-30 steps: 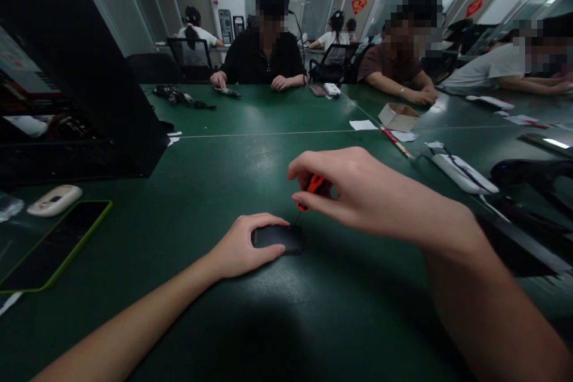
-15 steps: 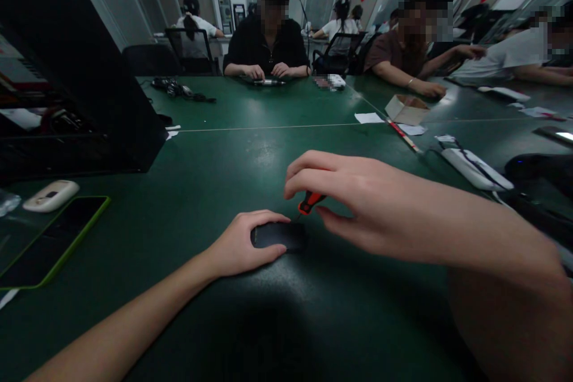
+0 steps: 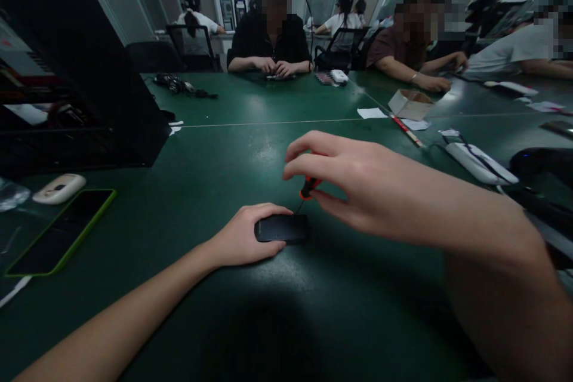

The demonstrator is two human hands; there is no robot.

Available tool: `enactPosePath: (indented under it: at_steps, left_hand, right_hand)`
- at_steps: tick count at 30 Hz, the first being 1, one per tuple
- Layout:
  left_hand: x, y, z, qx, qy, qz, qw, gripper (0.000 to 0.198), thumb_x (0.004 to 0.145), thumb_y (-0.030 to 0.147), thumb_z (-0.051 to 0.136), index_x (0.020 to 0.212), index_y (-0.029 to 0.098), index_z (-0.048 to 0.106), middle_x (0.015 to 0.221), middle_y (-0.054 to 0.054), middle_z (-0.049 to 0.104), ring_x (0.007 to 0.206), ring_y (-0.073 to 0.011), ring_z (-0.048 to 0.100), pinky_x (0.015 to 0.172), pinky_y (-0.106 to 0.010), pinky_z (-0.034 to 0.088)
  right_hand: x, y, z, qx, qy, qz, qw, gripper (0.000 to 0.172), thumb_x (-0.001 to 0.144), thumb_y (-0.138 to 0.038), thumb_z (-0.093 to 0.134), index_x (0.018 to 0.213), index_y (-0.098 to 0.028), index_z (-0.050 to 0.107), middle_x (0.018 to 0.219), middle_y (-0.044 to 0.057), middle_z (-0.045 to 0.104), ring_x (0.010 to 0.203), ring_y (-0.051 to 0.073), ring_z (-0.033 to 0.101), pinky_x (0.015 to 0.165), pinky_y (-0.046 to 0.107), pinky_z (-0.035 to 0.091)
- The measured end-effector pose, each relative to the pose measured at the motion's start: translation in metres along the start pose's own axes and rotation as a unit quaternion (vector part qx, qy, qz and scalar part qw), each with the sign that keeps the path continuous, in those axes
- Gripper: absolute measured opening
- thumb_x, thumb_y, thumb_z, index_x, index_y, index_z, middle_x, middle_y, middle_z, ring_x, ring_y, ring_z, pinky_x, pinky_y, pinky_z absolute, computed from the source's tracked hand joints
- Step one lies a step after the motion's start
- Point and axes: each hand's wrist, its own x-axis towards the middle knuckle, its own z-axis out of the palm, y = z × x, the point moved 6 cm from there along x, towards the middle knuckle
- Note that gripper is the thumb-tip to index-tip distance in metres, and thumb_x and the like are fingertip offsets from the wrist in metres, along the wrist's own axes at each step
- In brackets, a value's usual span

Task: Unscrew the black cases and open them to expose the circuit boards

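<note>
On the green table lies a small black oblong device with rounded corners; its kind is unclear. My left hand grips its left end, thumb along the near edge and fingers along the far edge. Above and to the right, my right hand holds a small screwdriver with a red and black handle. Its thin shaft slants down and left to the device's far edge. Whether the tip touches the device or the table behind it, I cannot tell. The fingers hide the upper part of the handle.
A green-edged phone and a white rounded case lie at left, below a black cabinet-like frame. A white power strip and an open box are at right. A person sits opposite.
My right hand and the screwdriver have risen slightly, showing more of the shaft. The whole view has shifted a little. The person opposite has brought both hands together.
</note>
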Motion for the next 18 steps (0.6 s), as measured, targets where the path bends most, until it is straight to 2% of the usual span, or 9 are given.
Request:
enactPosePath:
  at_steps: [5,9,11,15,18]
  left_hand:
    - [0.0,0.0006,-0.0001,0.004,0.0,0.004,1.0,0.046,0.078,0.024,0.074,0.123,0.021,0.067,0.121,-0.006,0.073,0.11,-0.0261,0.068,0.099,-0.037,0.051]
    - [0.0,0.0011,-0.0008,0.006,0.006,0.007,1.0,0.044,0.078,0.022,0.073,0.121,0.02,0.068,0.12,-0.006,0.073,0.11,-0.0256,0.068,0.099,-0.036,0.05]
    - [-0.0002,0.0004,-0.0006,0.006,0.006,0.009,1.0,0.045,0.078,0.023,0.074,0.122,0.02,0.067,0.121,-0.006,0.073,0.111,-0.0256,0.068,0.1,-0.036,0.05]
    - [-0.0008,-0.002,0.0001,0.005,0.002,0.003,1.0,0.047,0.078,0.025,0.075,0.124,0.021,0.066,0.122,-0.006,0.073,0.109,-0.0257,0.068,0.099,-0.037,0.05]
    - [-0.0009,-0.0022,0.0,0.007,-0.001,-0.007,1.0,0.046,0.078,0.025,0.075,0.123,0.021,0.067,0.12,-0.006,0.073,0.107,-0.026,0.069,0.098,-0.038,0.051]
  right_hand:
    - [0.0005,0.0051,0.0022,-0.027,0.003,0.034,0.999,0.021,0.098,-0.027,0.055,0.114,-0.017,0.063,0.109,0.009,0.067,0.088,0.02,0.063,0.074,0.03,0.044]
    - [-0.0003,0.0001,0.0023,0.002,0.006,-0.009,1.0,0.026,0.094,-0.013,0.052,0.117,-0.019,0.062,0.128,0.011,0.062,0.102,0.02,0.063,0.083,0.031,0.046]
    - [-0.0002,-0.0024,0.002,0.009,0.005,-0.015,1.0,0.026,0.093,-0.014,0.054,0.118,-0.019,0.063,0.13,0.011,0.061,0.103,0.02,0.062,0.084,0.031,0.046]
    - [0.0027,0.0018,0.002,-0.043,0.024,0.048,0.998,0.023,0.097,-0.033,0.058,0.111,-0.017,0.065,0.106,0.01,0.068,0.083,0.019,0.062,0.072,0.03,0.043]
    - [0.0036,0.0029,0.0043,-0.058,0.022,0.056,0.996,0.022,0.098,-0.033,0.056,0.108,-0.016,0.066,0.097,0.008,0.068,0.078,0.018,0.06,0.069,0.03,0.041]
